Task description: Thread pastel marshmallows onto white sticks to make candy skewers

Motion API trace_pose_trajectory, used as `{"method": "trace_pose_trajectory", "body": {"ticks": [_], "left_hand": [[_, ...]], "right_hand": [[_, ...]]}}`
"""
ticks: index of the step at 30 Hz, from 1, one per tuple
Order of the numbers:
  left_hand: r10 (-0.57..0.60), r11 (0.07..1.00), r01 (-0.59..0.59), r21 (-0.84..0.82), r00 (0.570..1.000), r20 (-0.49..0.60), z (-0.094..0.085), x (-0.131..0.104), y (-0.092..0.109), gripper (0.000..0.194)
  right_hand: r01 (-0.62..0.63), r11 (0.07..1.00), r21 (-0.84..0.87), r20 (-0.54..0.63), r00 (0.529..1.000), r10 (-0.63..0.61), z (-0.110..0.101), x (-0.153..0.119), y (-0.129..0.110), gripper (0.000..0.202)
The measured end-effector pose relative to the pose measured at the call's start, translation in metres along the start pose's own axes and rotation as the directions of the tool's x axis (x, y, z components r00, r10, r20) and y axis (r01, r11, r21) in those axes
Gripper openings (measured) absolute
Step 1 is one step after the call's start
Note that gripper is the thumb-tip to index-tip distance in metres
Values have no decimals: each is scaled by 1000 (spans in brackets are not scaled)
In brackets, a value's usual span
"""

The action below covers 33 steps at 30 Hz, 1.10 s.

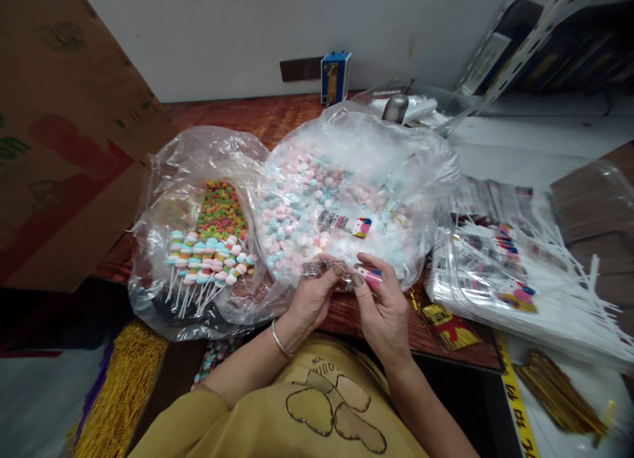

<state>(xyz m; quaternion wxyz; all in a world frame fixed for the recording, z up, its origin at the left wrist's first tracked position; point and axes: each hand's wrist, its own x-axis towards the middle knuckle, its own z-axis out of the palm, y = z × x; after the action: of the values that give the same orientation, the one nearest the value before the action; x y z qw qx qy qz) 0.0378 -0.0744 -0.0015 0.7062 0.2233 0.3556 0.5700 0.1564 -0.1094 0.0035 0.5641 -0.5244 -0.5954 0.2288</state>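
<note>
My left hand [313, 296] and my right hand [382, 306] are both closed, thumbs and fingers pinching a small printed clear bag [370, 277] between them. Dark lettering shows at its left end and a pink and blue print at its right. Whether anything is inside it I cannot tell. Just beyond my fingers, a similar printed bag [362, 227] lies on a large clear sack of pastel marshmallows [282, 213]. To the left, marshmallow skewers [208, 256] with white sticks rest on another clear sack, beside colourful cereal rings [222, 207].
At the right are stacked printed bags [515, 266] with white sticks, a packet of gold twist ties [450, 326] and a gold tie bundle [559, 392]. A cardboard box [74, 134] stands left. A blue box [335, 78] sits by the wall.
</note>
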Motion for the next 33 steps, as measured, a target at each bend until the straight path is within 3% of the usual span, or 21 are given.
{"method": "trace_pose_trajectory", "body": {"ticks": [3,9,12,17,24,29,31,33], "left_hand": [[-116,992,116,-39,993,9,-2,-1,-1,38],[-125,988,122,-98,992,-23,-5,5,-6,43],[-168,970,158,-187,985,-37,-8,9,-7,45],[-272,917,239,-320,960,-64,-12,14,-4,45],[-334,887,299,-352,942,-40,-12,14,3,45],[-201,904,175,-390,979,-27,-31,0,29,50],[-96,913,79,-399,995,-22,-46,-12,49,54],[28,902,-48,-429,998,-53,-64,-28,72,56]], "right_hand": [[-21,1000,22,-12,1000,21,1,-1,1,15],[-145,980,139,-14,989,149,-2,-3,2,11],[-59,994,89,-45,997,63,-4,-3,0,7],[171,980,-101,-23,984,-174,-3,-3,-7,25],[298,944,-138,-50,950,-307,0,-2,-20,34],[220,974,-57,-75,972,-224,-1,2,-24,26],[151,988,-44,-5,988,-151,9,10,-21,20],[104,994,-21,153,983,-100,30,19,-20,16]]}}
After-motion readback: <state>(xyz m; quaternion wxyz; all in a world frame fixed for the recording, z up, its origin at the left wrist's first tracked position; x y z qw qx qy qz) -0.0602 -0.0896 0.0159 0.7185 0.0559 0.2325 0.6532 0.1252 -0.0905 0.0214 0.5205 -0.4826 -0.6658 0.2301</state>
